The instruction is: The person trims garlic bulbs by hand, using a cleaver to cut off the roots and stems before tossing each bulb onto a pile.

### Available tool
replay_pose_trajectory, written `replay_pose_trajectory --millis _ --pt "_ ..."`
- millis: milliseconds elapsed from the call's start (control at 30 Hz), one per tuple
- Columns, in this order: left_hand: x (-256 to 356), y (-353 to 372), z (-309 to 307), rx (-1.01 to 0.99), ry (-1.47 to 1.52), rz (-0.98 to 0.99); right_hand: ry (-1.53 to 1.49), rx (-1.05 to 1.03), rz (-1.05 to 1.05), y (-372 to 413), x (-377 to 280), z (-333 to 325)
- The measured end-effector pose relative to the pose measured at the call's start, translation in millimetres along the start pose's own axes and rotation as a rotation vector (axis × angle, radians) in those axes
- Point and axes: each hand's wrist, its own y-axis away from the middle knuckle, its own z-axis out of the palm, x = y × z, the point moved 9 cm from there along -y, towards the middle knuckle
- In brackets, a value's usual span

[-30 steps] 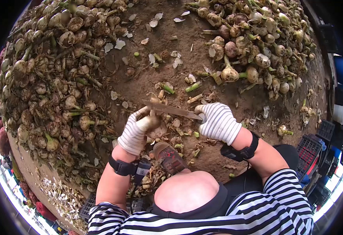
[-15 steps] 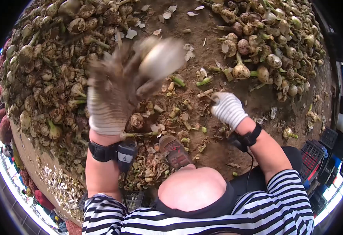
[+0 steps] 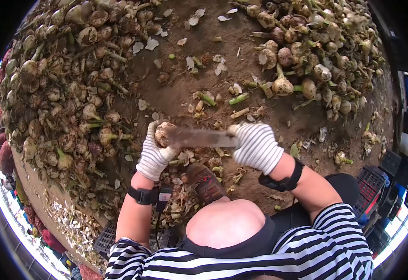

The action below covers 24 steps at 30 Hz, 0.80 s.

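Observation:
My left hand (image 3: 151, 156), in a striped white glove, is closed around a dirt-covered garlic bulb (image 3: 164, 134). My right hand (image 3: 259, 146), gloved likewise, grips a knife (image 3: 201, 138) whose flat blade is smeared by motion. The blade points left, and its far end overlaps the side of the bulb; whether it touches cannot be made out. On the soil below the hands lie cut stem pieces and papery skins.
A large heap of garlic (image 3: 59, 93) with stems covers the left side. Another garlic heap (image 3: 320, 51) stands at upper right. A cut green stem (image 3: 239, 99) lies between them. Black crates (image 3: 371, 184) stand at right, and a shoe (image 3: 206, 182) is below my hands.
My left hand, blurred at upper left with a pale bulb beside it, has come down and now holds a dirty bulb. My right hand has brought the knife level, pointing left.

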Motion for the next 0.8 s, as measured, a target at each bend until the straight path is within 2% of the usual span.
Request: replay_pose_trajectory --millis 33,67,100,167,200,233,267,300,333,433,500,567,600,633,667,700,733,767,800 --pt "12 -2 12 -0.078 0.152 0.035 0.011 0.048 -0.088 3 -12 -7" --pt "14 2 28 -0.089 0.75 -0.248 0.018 0.094 -0.124 3 -17 -11" --pt "17 3 35 -0.097 0.751 -0.252 0.022 0.137 -0.16 4 -21 -12" --pt "48 5 43 -0.195 0.335 0.088 0.022 0.186 -0.19 6 -24 -14" --pt "64 12 50 -0.224 0.256 0.24 0.011 0.18 -0.203 6 -27 -14" --pt "60 11 53 -0.227 0.256 0.237 0.0 0.174 -0.214 7 -31 -15" --pt "43 8 56 -0.238 0.555 0.093 0.019 0.053 -0.2 6 -37 -15" --pt "29 7 62 -0.244 0.851 -0.055 0.02 0.053 -0.199 6 -38 -15" --pt "31 7 58 -0.142 0.606 0.024 0.001 0.065 -0.202 7 -39 -15" --pt "41 14 69 -0.122 0.586 0.07 -0.043 0.035 -0.177 4 -34 -9" --pt "87 27 78 -0.057 -0.638 0.671 0.074 -0.07 -0.062 -6 -3 15" --pt "51 38 90 -0.318 0.779 -0.204 0.024 -0.14 0.291 -9 75 31" --pt "109 42 84 -0.242 0.258 0.386 0.05 -0.072 0.326 -5 87 27" --pt "89 29 73 -0.121 0.259 0.191 0.064 -0.01 0.36 1 91 26" --pt "86 19 61 -0.035 0.202 0.234 0.058 -0.012 0.356 7 90 29" --pt "82 4 46 0.044 0.146 0.291 -0.023 0.111 0.319 8 89 18" --pt "75 -6 30 0.04 0.11 0.429 -0.1 0.23 0.286 10 90 6" --pt "74 -11 22 0.044 0.022 0.422 -0.137 0.125 0.25 8 76 -1" --pt "70 -11 23 0.036 0.135 0.432 -0.171 0.016 0.271 7 71 3"
